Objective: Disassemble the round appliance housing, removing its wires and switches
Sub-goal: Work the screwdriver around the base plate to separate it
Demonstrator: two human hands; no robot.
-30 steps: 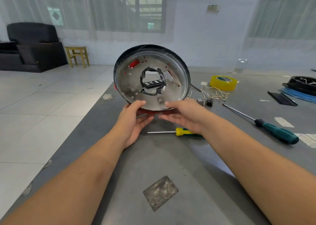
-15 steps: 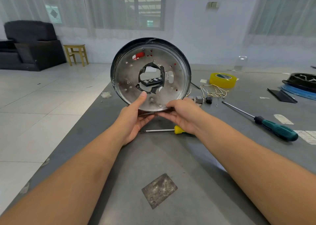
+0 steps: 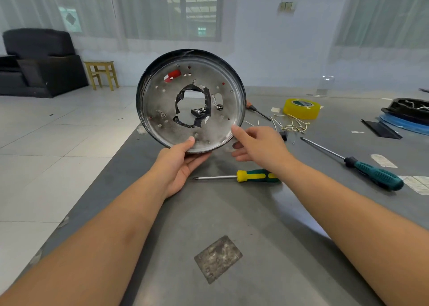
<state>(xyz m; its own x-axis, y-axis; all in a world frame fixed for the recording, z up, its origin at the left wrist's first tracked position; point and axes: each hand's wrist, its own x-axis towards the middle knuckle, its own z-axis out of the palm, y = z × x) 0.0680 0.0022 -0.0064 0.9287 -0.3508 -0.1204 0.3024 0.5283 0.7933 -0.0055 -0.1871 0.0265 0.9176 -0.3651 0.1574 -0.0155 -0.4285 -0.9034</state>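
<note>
1. Round housing (image 3: pixel 192 101) held up on edge above the grey table (image 3: pixel 232 212), open inner face toward camera; black tape rings its centre hole.
2. Left hand (image 3: pixel 178 164) grips the bottom rim, thumb on the inner face, fingers underneath.
3. Right hand (image 3: pixel 257 145) sits just beside the lower right rim, fingers loose and spread, holding nothing.
4. Yellow-green screwdriver (image 3: pixel 246 176) lies on the table under the hands; teal screwdriver (image 3: pixel 355 165) further right.
5. Loose wires (image 3: pixel 290 123) and yellow tape roll (image 3: pixel 301 108) behind the right hand.
</note>
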